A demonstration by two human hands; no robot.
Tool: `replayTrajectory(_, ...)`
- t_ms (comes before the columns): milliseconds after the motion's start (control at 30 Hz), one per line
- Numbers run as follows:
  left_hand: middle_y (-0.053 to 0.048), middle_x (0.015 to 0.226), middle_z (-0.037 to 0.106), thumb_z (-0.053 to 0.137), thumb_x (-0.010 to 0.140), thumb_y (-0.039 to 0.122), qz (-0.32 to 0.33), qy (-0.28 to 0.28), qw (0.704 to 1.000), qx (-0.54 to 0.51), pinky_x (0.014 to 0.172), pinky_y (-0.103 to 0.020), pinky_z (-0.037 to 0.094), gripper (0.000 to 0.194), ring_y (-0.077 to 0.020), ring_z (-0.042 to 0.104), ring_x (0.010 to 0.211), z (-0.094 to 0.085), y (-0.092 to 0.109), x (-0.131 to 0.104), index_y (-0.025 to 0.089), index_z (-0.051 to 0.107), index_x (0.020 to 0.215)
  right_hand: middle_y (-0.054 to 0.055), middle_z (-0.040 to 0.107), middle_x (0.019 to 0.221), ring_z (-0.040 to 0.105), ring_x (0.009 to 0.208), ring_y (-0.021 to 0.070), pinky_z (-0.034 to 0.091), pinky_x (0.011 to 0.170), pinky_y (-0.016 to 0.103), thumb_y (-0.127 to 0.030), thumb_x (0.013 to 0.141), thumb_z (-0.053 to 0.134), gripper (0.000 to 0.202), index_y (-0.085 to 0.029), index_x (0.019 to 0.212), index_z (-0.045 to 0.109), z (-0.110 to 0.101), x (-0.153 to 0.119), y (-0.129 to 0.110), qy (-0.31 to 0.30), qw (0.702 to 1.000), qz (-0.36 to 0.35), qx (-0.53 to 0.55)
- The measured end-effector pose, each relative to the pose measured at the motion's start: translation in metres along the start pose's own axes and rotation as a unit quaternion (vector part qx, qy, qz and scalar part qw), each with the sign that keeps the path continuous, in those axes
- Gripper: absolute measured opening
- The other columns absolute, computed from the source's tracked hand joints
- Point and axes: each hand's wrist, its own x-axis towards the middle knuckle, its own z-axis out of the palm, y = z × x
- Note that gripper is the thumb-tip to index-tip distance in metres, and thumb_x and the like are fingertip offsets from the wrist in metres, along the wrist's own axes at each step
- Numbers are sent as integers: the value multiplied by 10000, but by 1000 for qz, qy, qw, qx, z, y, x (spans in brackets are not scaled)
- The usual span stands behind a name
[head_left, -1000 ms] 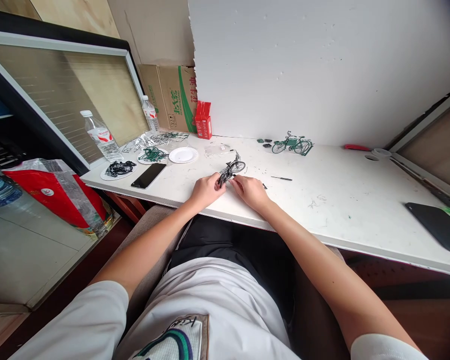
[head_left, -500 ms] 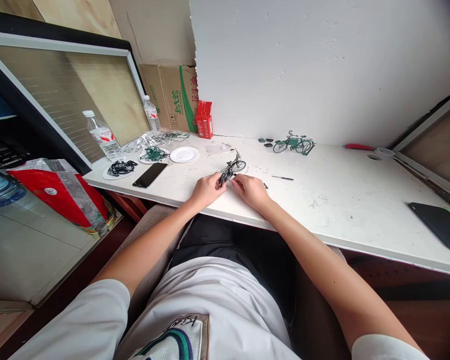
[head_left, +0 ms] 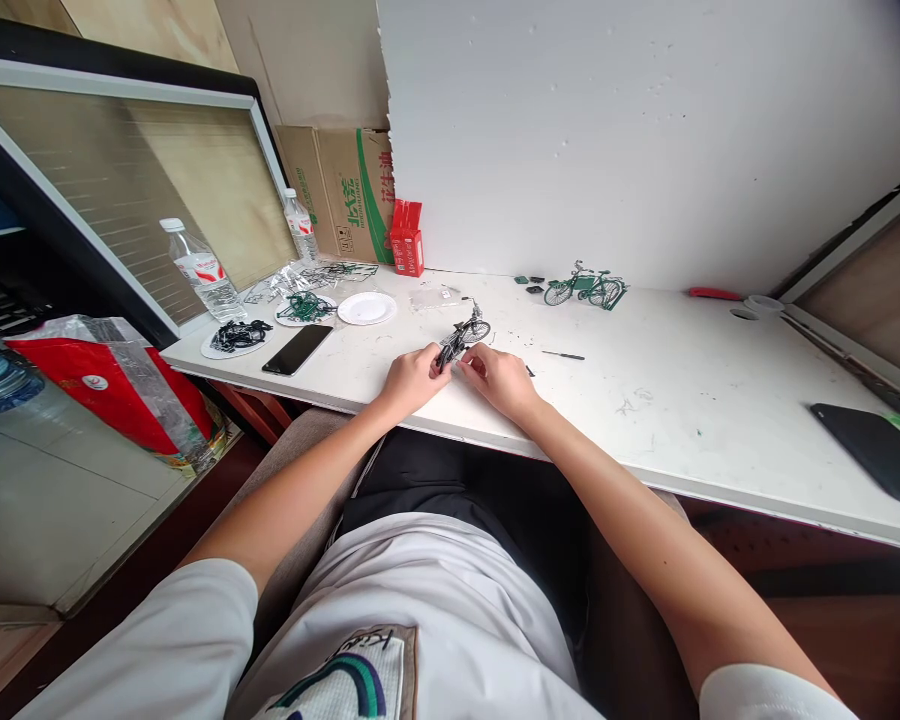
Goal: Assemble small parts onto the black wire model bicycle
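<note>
A small black model bicycle (head_left: 465, 334) is between my two hands near the table's front edge, its handlebar end pointing away from me. My left hand (head_left: 418, 378) is closed on its near wheel end. My right hand (head_left: 497, 377) is at the other side of that end, thumb and forefinger bent together in a pinch; whatever lies between those fingertips is too small to make out. Further back on the right, a green model bicycle (head_left: 585, 287) stands on the white table. A thin screwdriver-like tool (head_left: 563, 355) lies to the right of my hands.
On the left are a black phone (head_left: 298, 349), a plate of black parts (head_left: 240, 338), a plate of green parts (head_left: 305, 308), a white plate (head_left: 367, 308) and two water bottles. A red box (head_left: 407, 238) stands at the back. A dark flat object (head_left: 874, 452) lies far right.
The whole view has shifted very slightly. My right fingers have bent a little closer around the near end of the black bicycle; my left hand keeps its hold.
</note>
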Motion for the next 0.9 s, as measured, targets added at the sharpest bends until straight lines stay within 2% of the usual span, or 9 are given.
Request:
replayTrajectory(133, -13, 747, 744, 709, 933, 260, 2, 1, 1000, -3, 672, -286, 501, 143, -207, 742, 722, 0, 0, 0, 240, 585, 865, 49, 802, 884, 738, 807, 242, 419, 719, 297, -423, 1120, 507, 278, -221, 1190, 685, 2, 2, 1, -9, 1000, 14, -23)
replayTrajectory(333, -9, 736, 738, 711, 931, 262, 8, 0, 1000, 0, 669, -288, 490, 156, -206, 734, 711, 1, 0, 0, 241, 576, 856, 94, 820, 950, 758, 840, 267, 421, 708, 307, -445, 1154, 432, 353, -198, 1246, 666, 5, 3, 1, -40, 997, 27, -65)
replayTrajectory(467, -21, 764, 752, 702, 931, 249, 9, -1, 1000, -2, 684, -291, 503, 130, -216, 747, 738, 0, 0, 0, 242, 588, 868, 110, 821, 969, 762, 859, 272, 398, 701, 307, -440, 1170, 373, 405, -200, 1179, 699, 2, 2, -1, -53, 994, 21, -92)
replayTrajectory(633, -16, 759, 751, 713, 928, 262, 7, 4, 1000, -1, 681, -282, 504, 128, -209, 742, 733, 1, -1, 0, 246, 600, 869, 98, 818, 947, 759, 854, 257, 393, 709, 304, -423, 1175, 340, 448, -211, 1115, 730, -1, 0, -4, -57, 995, 18, -75)
replayTrajectory(800, -13, 724, 737, 719, 922, 262, -6, 9, 1000, 7, 669, -284, 495, 150, -205, 728, 702, 1, -1, 0, 242, 590, 847, 41, 794, 833, 735, 778, 234, 381, 684, 287, -461, 1122, 499, 337, -214, 1248, 693, -1, -1, -2, -23, 999, 6, -33)
replayTrajectory(900, -18, 736, 739, 708, 928, 261, -4, 9, 1000, 2, 674, -289, 501, 136, -208, 732, 707, 1, -1, 0, 241, 592, 859, 33, 789, 823, 729, 767, 227, 380, 690, 283, -427, 1114, 521, 287, -218, 1191, 703, 0, -1, 0, -12, 999, -2, -29)
